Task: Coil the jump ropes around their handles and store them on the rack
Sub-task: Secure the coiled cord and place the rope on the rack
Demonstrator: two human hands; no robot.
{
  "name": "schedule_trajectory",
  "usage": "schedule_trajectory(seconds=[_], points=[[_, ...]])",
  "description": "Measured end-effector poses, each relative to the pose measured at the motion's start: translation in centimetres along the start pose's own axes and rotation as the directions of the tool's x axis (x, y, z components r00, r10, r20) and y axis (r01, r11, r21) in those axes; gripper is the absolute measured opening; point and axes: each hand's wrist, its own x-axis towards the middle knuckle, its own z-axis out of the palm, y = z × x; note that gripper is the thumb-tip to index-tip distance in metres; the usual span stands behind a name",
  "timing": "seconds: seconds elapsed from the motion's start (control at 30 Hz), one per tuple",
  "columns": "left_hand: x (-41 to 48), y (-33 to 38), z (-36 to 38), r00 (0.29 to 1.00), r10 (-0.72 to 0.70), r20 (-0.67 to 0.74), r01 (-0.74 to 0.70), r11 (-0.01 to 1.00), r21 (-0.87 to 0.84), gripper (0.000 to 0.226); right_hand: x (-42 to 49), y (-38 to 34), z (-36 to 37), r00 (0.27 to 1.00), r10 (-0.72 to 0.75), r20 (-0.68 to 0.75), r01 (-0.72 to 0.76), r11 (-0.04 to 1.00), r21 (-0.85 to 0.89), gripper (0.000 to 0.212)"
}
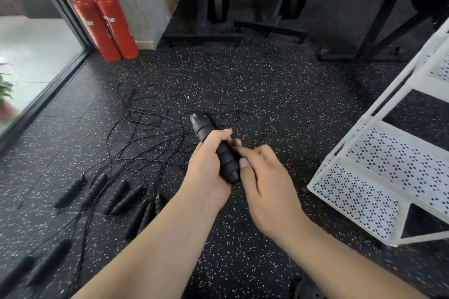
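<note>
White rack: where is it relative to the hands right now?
In the head view the white rack stands at the right edge, just right of the right hand, which with the left hand holds black handles.

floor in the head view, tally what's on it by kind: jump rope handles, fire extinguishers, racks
jump rope handles lying on the floor: 9, one half hidden behind the left arm
red fire extinguishers: 2
white perforated rack: 1
total: 12
</note>
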Motion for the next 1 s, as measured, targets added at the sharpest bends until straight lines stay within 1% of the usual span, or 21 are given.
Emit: schedule_trajectory(seconds=[0.1, 0.17, 0.23, 0.33, 0.4, 0.5, 0.57, 0.63, 0.73, 0.83, 0.87, 0.9, 0.93, 1.0], points=[[0.2, -0.3, -0.1, 1.0, 0.002, -0.014, -0.002, 1.0, -0.001, 0.037, -0.7, -0.5, 0.0, 1.0, -0.023, 0.021, 0.025, 0.994, -0.106, 0.06], [-0.1, -0.7, 0.0, 0.999, -0.008, -0.039, 0.007, 1.0, -0.029, 0.037, -0.8, -0.4, 0.3, 0.999, -0.036, -0.003, 0.035, 0.98, -0.198, 0.064], [-0.7, -1.0, 0.3, 0.997, -0.052, -0.05, 0.049, 0.996, -0.069, 0.036, -0.9, -0.4, 0.5, 0.998, -0.057, -0.037, 0.047, 0.971, -0.234, 0.064], [-1.7, -1.2, 0.8, 0.993, -0.108, -0.047, 0.104, 0.992, -0.077, 0.04, -0.9, -0.1, 0.3, 0.99, -0.103, -0.096, 0.078, 0.97, -0.232, 0.066], [-2.3, -1.0, 1.3, 0.991, -0.131, -0.016, 0.129, 0.987, -0.095, 0.043, -0.5, 0.3, -0.2, 0.98, -0.157, -0.126, 0.123, 0.963, -0.239, 0.064], [-2.7, -0.7, 1.6, 0.989, -0.135, 0.054, 0.138, 0.989, -0.053, 0.045, 0.4, 1.0, -0.9, 0.961, -0.223, -0.166, 0.189, 0.962, -0.198, 0.053], [-2.9, -0.9, 1.7, 0.986, -0.141, 0.085, 0.143, 0.989, -0.023, 0.052, 0.8, 1.2, -1.3, 0.942, -0.221, -0.254, 0.184, 0.97, -0.159, 0.041], [-3.3, -1.4, 1.9, 0.984, -0.157, 0.081, 0.158, 0.987, -0.015, 0.059, 0.8, 1.0, -1.4, 0.924, -0.202, -0.324, 0.157, 0.975, -0.16, 0.037], [-3.6, -1.8, 1.9, 0.985, -0.143, 0.097, 0.144, 0.99, -0.004, 0.061, 0.7, 0.9, -1.3, 0.93, -0.196, -0.31, 0.141, 0.971, -0.193, 0.044], [-3.5, -1.7, 1.5, 0.976, -0.114, 0.187, 0.101, 0.992, 0.077, 0.072, 1.2, 1.2, -1.7, 0.945, -0.213, -0.25, 0.179, 0.972, -0.151, 0.044], [-3.3, -1.5, 1.4, 0.971, -0.108, 0.214, 0.087, 0.991, 0.103, 0.072, 1.5, 1.3, -2.0, 0.955, -0.179, -0.238, 0.157, 0.981, -0.11, 0.042], [-3.3, -1.3, 1.4, 0.97, -0.106, 0.221, 0.079, 0.989, 0.127, 0.068, 1.8, 1.4, -2.4, 0.966, -0.113, -0.233, 0.103, 0.993, -0.053, 0.04], [-3.1, -1.1, 1.3, 0.973, -0.102, 0.205, 0.071, 0.986, 0.154, 0.066, 2.3, 1.6, -2.8, 0.973, -0.029, -0.228, 0.032, 0.999, 0.01, 0.038], [-2.6, -0.7, 1.2, 0.989, -0.084, 0.124, 0.05, 0.966, 0.252, 0.073, 3.4, 2.3, -3.9, 0.97, 0.124, -0.209, -0.114, 0.992, 0.062, 0.037]])
